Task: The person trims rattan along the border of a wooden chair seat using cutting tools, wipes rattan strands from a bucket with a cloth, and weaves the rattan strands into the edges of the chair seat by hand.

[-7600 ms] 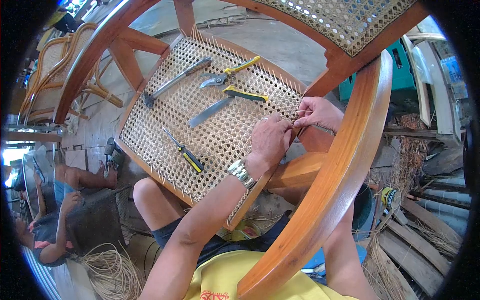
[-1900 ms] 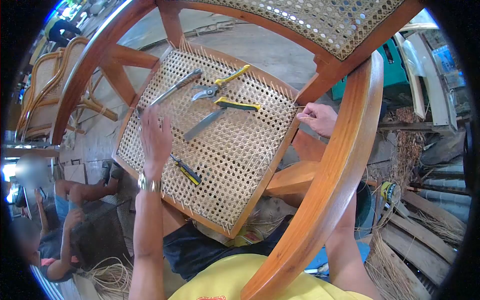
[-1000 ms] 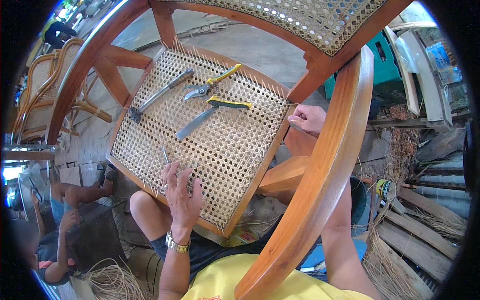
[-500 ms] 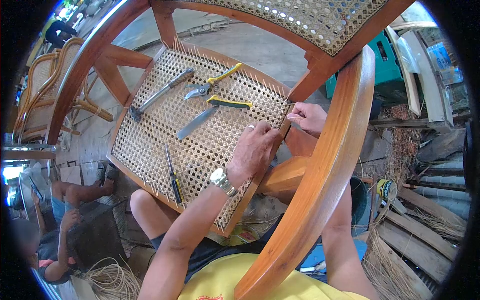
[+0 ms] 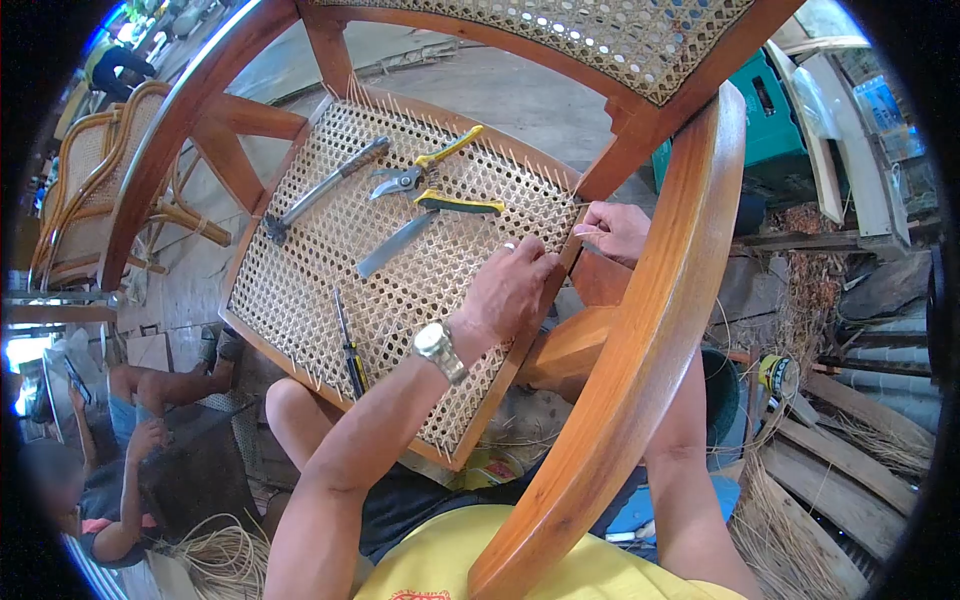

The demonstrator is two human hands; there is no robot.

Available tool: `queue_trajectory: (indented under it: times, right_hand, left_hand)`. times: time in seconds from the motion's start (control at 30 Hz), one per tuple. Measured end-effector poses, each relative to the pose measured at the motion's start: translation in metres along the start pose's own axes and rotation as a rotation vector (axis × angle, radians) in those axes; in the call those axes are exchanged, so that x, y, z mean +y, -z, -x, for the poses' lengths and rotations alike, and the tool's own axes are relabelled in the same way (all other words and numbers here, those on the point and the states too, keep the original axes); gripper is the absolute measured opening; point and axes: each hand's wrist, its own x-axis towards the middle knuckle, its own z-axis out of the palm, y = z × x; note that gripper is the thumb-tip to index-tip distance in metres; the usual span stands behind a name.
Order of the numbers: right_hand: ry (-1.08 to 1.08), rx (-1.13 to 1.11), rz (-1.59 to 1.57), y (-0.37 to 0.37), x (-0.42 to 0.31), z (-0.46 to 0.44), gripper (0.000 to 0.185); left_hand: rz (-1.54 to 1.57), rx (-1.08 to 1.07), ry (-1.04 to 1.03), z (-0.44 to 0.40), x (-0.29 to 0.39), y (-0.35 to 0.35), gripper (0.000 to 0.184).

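A wooden armchair with a woven cane seat [image 5: 300, 290] is in front of me, with thin cane ends sticking up along its far and left edges. My left hand [image 5: 507, 287], with a watch on its wrist, rests at the seat's right edge with its fingers curled down; what they grip is hidden. Just outside the seat frame my right hand [image 5: 614, 233] is closed in a pinch, beside the far right corner. I cannot make out what is in it. On the cane lie a hammer [image 5: 325, 190], yellow-handled pruning shears [image 5: 425, 180], a flat blade [image 5: 397, 245] and a screwdriver [image 5: 350, 345].
The chair's curved armrest [image 5: 630, 390] passes over my right forearm. A green crate [image 5: 755, 120] and planks [image 5: 840, 490] are at the right. A seated person [image 5: 120, 480] is at lower left near coiled cane strands [image 5: 225, 560]; a rattan chair [image 5: 95, 190] stands behind.
My left hand has turned slightly, its wrist shifting a little left while its fingertips stay at the seat edge. My right hand holds nearly the same place. The view has shifted slightly.
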Motion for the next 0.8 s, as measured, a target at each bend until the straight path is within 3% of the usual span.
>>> queue_trajectory:
  times: [0.07,0.2,0.53,0.73,0.8]
  right_hand:
    - [-0.014,0.004,-0.005,-0.003,0.003,-0.002,0.031]
    - [-0.03,0.032,0.004,-0.006,0.005,-0.001,0.031]
    - [-0.018,0.085,-0.025,-0.002,0.003,0.003,0.027]
    - [0.041,0.011,0.006,-0.004,0.008,-0.005,0.026]
    - [0.043,0.004,0.0,-0.003,0.006,-0.005,0.025]
  left_hand:
    - [0.158,-0.183,-0.002,-0.012,-0.016,0.008,0.023]
    - [0.1,-0.156,-0.099,-0.028,-0.031,0.01,0.015]
    - [0.182,-0.16,-0.095,-0.034,-0.035,0.015,0.011]
    - [0.142,-0.247,-0.034,-0.051,-0.043,0.011,0.01]
    - [0.097,-0.368,-0.035,-0.055,-0.04,0.017,0.013]
